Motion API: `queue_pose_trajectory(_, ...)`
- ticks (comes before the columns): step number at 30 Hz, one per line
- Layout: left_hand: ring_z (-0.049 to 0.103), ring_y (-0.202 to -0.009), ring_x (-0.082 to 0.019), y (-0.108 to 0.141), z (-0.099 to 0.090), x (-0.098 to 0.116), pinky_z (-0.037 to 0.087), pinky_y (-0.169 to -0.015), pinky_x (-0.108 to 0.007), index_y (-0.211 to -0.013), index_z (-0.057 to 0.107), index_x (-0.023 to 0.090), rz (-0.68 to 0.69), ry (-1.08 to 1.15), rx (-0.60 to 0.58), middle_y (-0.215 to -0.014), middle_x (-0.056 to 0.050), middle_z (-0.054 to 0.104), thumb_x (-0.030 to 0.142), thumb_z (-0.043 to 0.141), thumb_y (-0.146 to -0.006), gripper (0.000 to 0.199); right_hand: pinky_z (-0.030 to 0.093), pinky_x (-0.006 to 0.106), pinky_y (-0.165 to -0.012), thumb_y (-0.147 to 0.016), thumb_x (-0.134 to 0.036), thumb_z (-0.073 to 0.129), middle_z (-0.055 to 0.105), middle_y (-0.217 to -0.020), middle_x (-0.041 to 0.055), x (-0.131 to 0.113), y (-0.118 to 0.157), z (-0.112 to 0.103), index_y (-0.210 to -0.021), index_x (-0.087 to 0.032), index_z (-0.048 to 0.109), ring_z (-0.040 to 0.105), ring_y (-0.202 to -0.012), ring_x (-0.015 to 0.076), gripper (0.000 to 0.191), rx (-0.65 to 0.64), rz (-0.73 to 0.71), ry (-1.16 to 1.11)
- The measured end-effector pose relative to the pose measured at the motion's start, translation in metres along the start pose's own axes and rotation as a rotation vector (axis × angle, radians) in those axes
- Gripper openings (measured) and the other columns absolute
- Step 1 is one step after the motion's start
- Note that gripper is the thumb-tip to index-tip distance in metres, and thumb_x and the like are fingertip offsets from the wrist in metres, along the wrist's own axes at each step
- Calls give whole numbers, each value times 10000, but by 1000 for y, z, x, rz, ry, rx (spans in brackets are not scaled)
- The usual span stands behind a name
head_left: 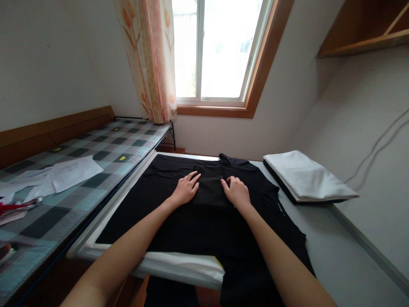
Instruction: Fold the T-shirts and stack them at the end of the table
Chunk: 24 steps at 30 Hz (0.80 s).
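Observation:
A black shirt (172,226) lies spread over a white-topped table, and its lower part hangs past the near edge. On it, between my hands, is a rectangular black piece (209,185) of slightly duller cloth; I cannot tell whether it is separate or part of the shirt. My left hand (185,189) rests at that piece's left side, fingers spread and holding nothing. At its right side my right hand (238,192) presses down with bent fingers, the thumb apart from them. A small light mark shows on the shirt's right part.
Folded white and black cloth (309,177) lies at the table's right rear. White fabric (182,266) shows along the near edge. To the left stands a bed with a checked mattress (79,157) bearing papers (70,172) and a red-handled object (19,207). Behind are a curtain (156,59) and window.

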<state>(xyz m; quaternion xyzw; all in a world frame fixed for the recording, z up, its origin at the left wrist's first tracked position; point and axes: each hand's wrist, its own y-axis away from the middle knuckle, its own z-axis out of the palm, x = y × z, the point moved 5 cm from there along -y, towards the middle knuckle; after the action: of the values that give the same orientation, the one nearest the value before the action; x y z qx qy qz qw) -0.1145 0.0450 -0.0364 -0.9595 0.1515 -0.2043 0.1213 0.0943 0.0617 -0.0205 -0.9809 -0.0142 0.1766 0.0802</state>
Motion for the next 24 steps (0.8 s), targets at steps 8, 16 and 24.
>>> queue_pose_trajectory(8,423,-1338,-240,1,0,0,363,-1071,-421,-1419,450,247,-20,-32,-2,-1496,-74,413,345,364,-974,464,471,374,-830,-829,-587,539,676,-1031,160,10,-4,8,-1013,-174,589,640,-1001,304,455,-234,90,-205)
queue_pose_trajectory(16,442,-1305,-262,2,-3,-4,375,-1058,-450,-1378,502,247,-39,13,56,-1442,-98,432,380,387,-973,441,553,305,-738,-619,-297,800,663,-1014,61,3,8,-3,-1312,-216,360,656,-827,189,825,-478,83,-906)
queue_pose_trajectory(24,392,-1358,-279,4,-2,2,321,-1114,-463,-1292,576,300,52,145,43,-1500,-76,333,445,446,-954,391,556,249,-568,-743,-262,691,664,-1037,96,84,-25,-25,-1321,-219,429,663,-738,163,636,-92,439,-1048)
